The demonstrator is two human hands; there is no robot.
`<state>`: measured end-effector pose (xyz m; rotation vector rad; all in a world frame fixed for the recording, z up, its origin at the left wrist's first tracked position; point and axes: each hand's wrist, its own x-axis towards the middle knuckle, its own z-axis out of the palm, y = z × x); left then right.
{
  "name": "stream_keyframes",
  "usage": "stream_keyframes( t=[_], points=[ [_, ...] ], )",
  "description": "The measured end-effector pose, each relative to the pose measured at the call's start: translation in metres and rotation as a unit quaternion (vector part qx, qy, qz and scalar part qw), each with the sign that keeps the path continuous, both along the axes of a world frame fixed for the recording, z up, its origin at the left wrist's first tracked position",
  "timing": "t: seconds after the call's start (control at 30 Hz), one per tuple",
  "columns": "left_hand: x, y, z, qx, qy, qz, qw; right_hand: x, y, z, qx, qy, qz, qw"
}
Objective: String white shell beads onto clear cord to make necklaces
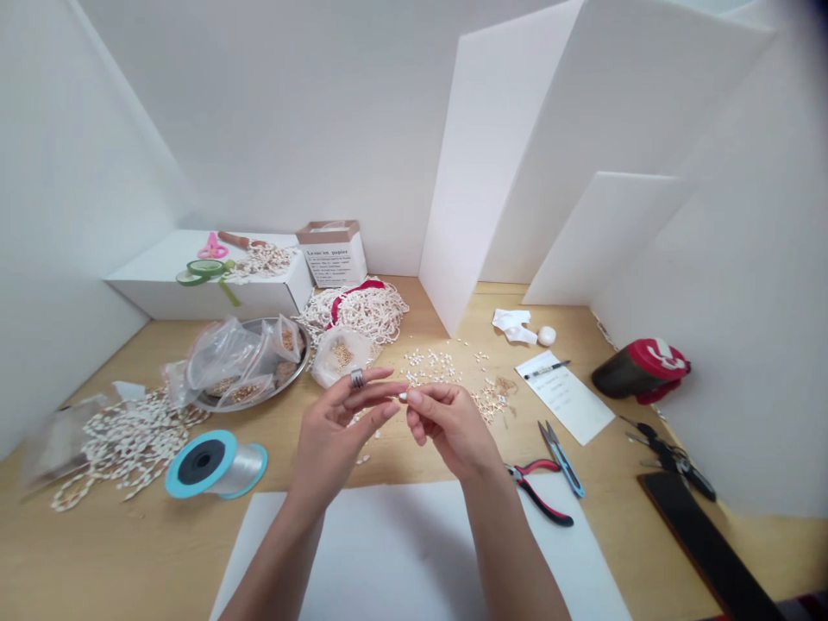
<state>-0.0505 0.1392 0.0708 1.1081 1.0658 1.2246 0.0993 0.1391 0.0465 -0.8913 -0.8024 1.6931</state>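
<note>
My right hand (448, 424) pinches a small white bead (404, 396) between thumb and forefinger, its other fingers curled in. My left hand (346, 423), with a ring (356, 378) on one finger, has its fingers stretched out and the thumb apart from them. The left fingertips come close to the bead; I cannot tell whether they touch it or whether a thread runs between the hands. Beyond the hands lie loose white beads (432, 366) and a pile of small gold-coloured pieces (490, 401). A white sheet (401, 552) lies under my forearms.
Pliers (540, 496) and snips (561, 459) lie right of my right arm. A thread spool (216, 466), bead strands (133, 440) and a metal tray (301, 366) of bags stand left. A cup (637, 369), notepaper (569, 401), keys (669, 453) and a phone (702, 543) lie right.
</note>
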Motion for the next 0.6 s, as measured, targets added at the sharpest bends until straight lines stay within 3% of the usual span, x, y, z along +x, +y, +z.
stream_keyframes(
  t=[0.23, 0.43, 0.6],
  points=[
    [-0.001, 0.002, -0.011, 0.076, 0.044, 0.036, 0.996, -0.002, -0.001, 0.003, 0.005, -0.048, 0.008, 0.999],
    [0.000, 0.002, -0.013, 0.093, 0.055, -0.007, 0.994, 0.001, -0.002, 0.004, 0.051, -0.114, 0.001, 0.992],
    [-0.009, -0.001, -0.004, 0.094, 0.063, 0.071, 0.991, 0.007, -0.001, 0.002, 0.101, -0.206, 0.021, 0.973]
  ],
)
